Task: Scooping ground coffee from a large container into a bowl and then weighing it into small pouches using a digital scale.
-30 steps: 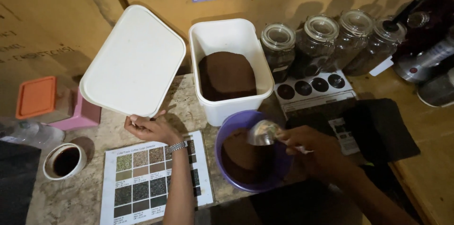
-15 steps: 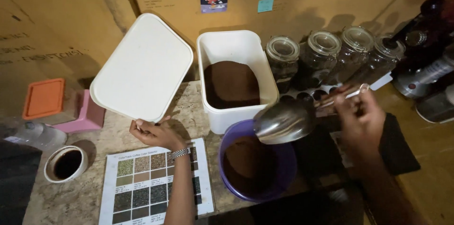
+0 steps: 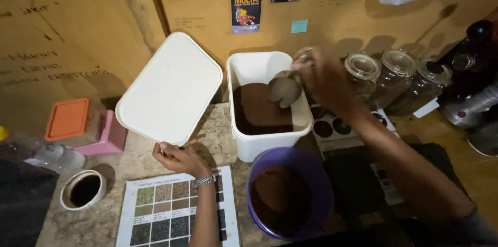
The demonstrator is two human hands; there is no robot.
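Note:
My left hand (image 3: pixel 178 158) grips the lower edge of a white rectangular lid (image 3: pixel 170 87) and holds it tilted up against the wall. My right hand (image 3: pixel 324 78) holds a metal spoon (image 3: pixel 284 90) with its bowl down inside the white tub (image 3: pixel 244 68), just above the brown ground powder (image 3: pixel 258 108). In front of the tub stands a purple bowl (image 3: pixel 316 175) with more of the same brown powder (image 3: pixel 280 199) in it.
A printed colour chart (image 3: pixel 166 213) lies under my left wrist. A white cup of dark liquid (image 3: pixel 83 190) sits at the left, near an orange-lidded box (image 3: pixel 68 119) on a pink stand. Glass jars (image 3: pixel 394 78) line the wall at right beside dark machines (image 3: pixel 469 91).
My right hand carried the spoon up from the purple bowl and across into the white tub. The left hand kept the lid raised. The view shifted downward in the frame.

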